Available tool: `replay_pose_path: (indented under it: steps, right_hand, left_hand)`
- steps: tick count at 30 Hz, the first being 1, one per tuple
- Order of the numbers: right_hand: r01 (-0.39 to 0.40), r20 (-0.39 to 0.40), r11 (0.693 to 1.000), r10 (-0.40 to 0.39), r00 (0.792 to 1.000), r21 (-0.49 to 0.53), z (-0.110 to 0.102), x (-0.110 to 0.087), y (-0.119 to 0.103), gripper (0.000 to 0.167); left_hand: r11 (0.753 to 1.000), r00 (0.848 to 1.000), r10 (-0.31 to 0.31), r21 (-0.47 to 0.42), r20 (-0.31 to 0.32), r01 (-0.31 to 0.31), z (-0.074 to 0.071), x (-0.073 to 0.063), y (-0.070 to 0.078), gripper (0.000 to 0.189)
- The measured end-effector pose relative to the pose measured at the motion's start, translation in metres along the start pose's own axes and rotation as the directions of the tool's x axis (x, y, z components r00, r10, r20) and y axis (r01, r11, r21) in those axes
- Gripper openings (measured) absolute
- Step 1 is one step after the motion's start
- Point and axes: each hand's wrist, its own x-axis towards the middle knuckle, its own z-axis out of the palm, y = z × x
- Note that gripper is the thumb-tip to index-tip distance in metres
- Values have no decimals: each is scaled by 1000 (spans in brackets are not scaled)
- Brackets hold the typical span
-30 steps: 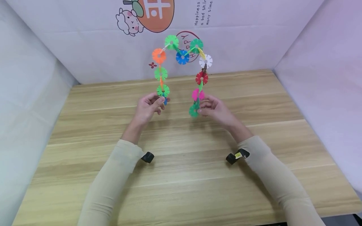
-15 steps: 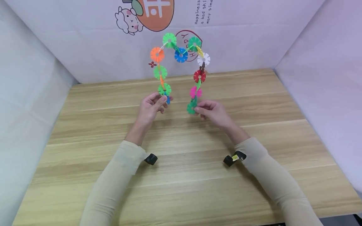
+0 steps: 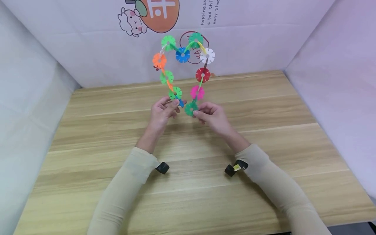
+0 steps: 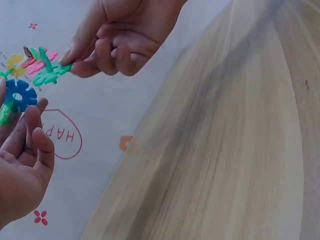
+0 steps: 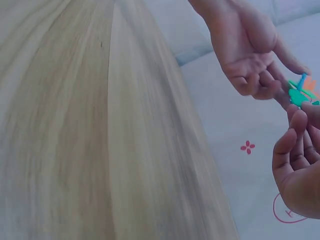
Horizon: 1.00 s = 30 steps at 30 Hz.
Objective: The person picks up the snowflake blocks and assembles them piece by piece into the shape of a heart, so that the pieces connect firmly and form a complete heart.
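A chain of slotted plastic snowflake discs (image 3: 182, 55) in many colours is held up in a heart-like outline, its top dipping at a blue disc. My left hand (image 3: 162, 112) pinches the chain's left end, near a light green disc (image 3: 175, 93) and a blue end disc (image 4: 21, 95). With thumb and fingers, my right hand (image 3: 213, 118) pinches the dark green disc (image 3: 191, 108) at the other end. The two end discs stand close together with a small gap between them in the head view. A pink disc (image 3: 197, 92) sits just above the right hand.
The wooden table (image 3: 188, 195) lies beneath both hands. A white printed cloth (image 3: 249, 42) stands behind it, with more cloth at both sides. Small black cameras (image 3: 163, 167) are strapped at the wrists.
Both hands have come closer together, the right moving left and the left moving right. The chain's two ends have drawn near each other, turning the arch into a heart-like loop.
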Motion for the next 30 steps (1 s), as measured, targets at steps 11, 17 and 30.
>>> replay_pose_path:
  steps: [11,17,30]
  right_hand:
    - [29,-31,992,-25,999,120,12,-3,-2,8]
    - [14,-58,957,3,998,290,24,-8,-6,18]
    - [-20,-131,905,83,988,425,37,-10,-12,19]
  left_hand:
    - [998,998,22,-61,-51,-25,14,-5,5,12]
    - [996,988,61,-52,-140,-69,25,-8,2,11]
    - [994,971,104,-17,-214,-110,35,-12,1,27]
